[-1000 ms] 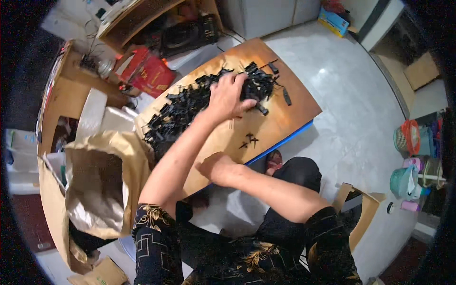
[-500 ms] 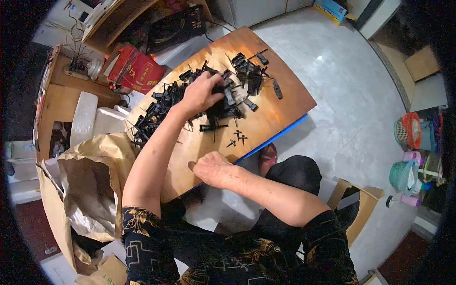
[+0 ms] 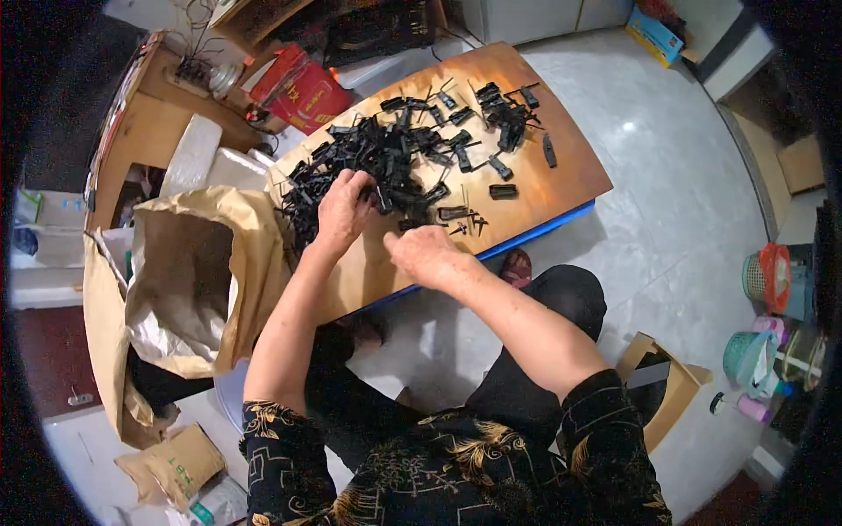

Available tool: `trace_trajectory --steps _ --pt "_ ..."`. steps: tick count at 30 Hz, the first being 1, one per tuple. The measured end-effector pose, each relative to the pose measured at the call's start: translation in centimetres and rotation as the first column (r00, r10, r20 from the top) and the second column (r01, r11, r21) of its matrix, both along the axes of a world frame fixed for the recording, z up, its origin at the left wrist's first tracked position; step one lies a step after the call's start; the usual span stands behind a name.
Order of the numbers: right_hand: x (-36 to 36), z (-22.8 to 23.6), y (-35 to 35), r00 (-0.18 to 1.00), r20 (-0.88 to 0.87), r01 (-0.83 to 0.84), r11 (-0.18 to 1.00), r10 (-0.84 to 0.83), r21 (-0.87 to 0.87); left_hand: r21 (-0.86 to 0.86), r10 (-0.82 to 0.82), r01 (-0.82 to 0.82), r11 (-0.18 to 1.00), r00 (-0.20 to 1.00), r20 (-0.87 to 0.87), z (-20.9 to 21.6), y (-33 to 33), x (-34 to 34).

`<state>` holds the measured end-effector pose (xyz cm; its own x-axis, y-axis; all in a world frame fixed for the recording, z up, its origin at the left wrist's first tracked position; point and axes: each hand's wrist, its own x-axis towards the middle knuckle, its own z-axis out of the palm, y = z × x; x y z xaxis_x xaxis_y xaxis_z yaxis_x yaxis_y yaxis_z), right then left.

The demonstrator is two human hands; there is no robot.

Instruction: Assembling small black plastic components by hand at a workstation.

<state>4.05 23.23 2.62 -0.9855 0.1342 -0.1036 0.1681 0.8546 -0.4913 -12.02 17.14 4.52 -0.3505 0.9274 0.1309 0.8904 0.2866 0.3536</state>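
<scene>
A heap of small black plastic parts with thin stems lies across the wooden tabletop. At the near edge of this heap is my left hand, its fingers curled against a black plastic part. My right hand is closed over the near edge of the table; whatever is in its fingers, if anything, is hidden. Just beyond it lie several tiny black T-shaped pieces. A single black part rests apart on the wood, and a smaller cluster sits toward the far right.
An open brown paper sack stands against the table's left side. Behind the table are a red bag and a black cooktop. On the floor at my right is an open cardboard box; baskets stand farther right.
My left hand has drawn back from the middle of the heap to its near edge. Parts are spread out differently, with one lying apart near the T-shaped pieces. The view has shifted.
</scene>
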Motion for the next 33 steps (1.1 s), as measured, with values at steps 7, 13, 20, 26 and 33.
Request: trace_trajectory --steps 7,13,20,26,33 --pt "-0.5 -0.4 0.7 0.971 -0.027 0.236 0.972 -0.236 -0.005 0.221 0.197 -0.184 0.958 0.980 -0.040 -1.4 -4.4 -0.6" --pt "-0.4 -0.8 0.6 0.950 -0.085 0.299 0.953 -0.302 -0.041 0.011 0.359 -0.505 0.863 0.628 0.691 -1.2 -6.4 -0.6" --pt "-0.9 -0.7 -0.3 0.930 -0.154 0.313 0.939 -0.333 -0.142 -0.045 0.276 -0.597 0.801 0.301 0.913 -4.0 -8.8 -2.6" --pt "-2.3 -2.1 -1.1 0.842 -0.323 0.321 0.882 -0.433 -0.345 0.246 0.257 -0.665 0.706 0.563 0.785 -3.3 -8.0 -0.9" --pt "-3.3 -1.8 -3.0 0.864 -0.309 0.291 0.895 -0.398 -0.338 -0.176 -0.125 -0.803 0.569 -0.296 0.947 -5.3 -9.5 -4.3"
